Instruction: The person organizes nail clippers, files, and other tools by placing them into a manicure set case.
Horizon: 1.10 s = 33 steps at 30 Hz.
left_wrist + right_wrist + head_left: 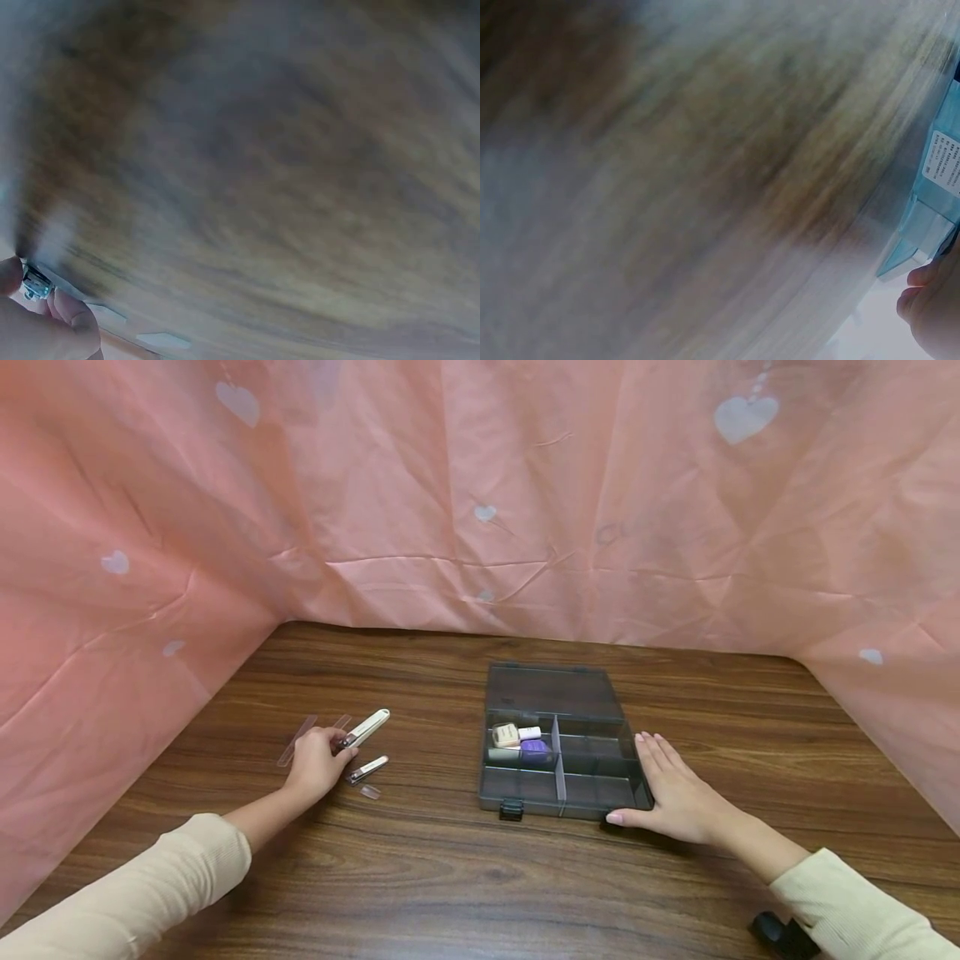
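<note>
My left hand (317, 766) pinches the lever end of a large nail clipper (366, 729) between thumb and fingers; the metal end (36, 283) shows between the fingertips in the left wrist view. A smaller nail clipper (368, 769) lies just nearer to me, beside a small clear plastic piece (371, 792). My right hand (682, 800) lies along the right side of a dark see-through divided box (522, 785), fingers straight, thumb at its front corner. In the box's back left compartment sit a beige nail polish bottle (506, 735) and a purple one (535, 752).
Clear flat strips (297, 740) lie behind my left hand. The box's lid (551, 688) is folded back on the wooden table (420, 877). Pink cloth (525, 527) hangs round the back and sides. A black object (783, 935) sits by my right sleeve.
</note>
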Tool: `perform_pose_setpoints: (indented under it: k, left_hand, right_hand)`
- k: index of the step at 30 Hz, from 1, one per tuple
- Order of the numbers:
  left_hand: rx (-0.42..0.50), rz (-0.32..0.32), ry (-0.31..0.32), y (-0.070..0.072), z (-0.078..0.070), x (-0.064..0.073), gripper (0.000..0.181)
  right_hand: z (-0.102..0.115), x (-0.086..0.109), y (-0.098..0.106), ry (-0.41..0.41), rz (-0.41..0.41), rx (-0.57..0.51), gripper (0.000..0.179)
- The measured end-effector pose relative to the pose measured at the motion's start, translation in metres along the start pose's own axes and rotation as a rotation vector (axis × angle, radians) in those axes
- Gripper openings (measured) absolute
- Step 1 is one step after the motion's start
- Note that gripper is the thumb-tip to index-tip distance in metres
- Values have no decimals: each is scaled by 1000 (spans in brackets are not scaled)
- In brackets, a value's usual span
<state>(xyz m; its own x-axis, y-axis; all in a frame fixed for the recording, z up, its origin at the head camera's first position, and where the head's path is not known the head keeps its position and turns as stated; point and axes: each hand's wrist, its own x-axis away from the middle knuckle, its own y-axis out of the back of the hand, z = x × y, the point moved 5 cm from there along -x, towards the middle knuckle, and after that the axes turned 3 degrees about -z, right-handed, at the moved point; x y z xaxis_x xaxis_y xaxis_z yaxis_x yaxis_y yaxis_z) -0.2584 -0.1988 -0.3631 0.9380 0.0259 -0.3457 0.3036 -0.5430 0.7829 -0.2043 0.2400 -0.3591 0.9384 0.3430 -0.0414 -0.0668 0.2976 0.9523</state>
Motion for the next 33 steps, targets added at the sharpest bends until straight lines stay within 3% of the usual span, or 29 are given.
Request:
perform_pose_setpoints:
  k: [16, 26, 33]
  left_hand:
    - [18, 45, 63, 1, 2, -4, 16]
    - [44, 50, 53, 4, -2, -8, 17]
    - [50, 54, 1, 7, -4, -7, 16]
  right_hand:
    - [0, 1, 0, 4, 1, 4, 114]
    - [1, 2, 2, 3, 5, -14, 114]
    - [1, 0, 2, 8, 9, -5, 114]
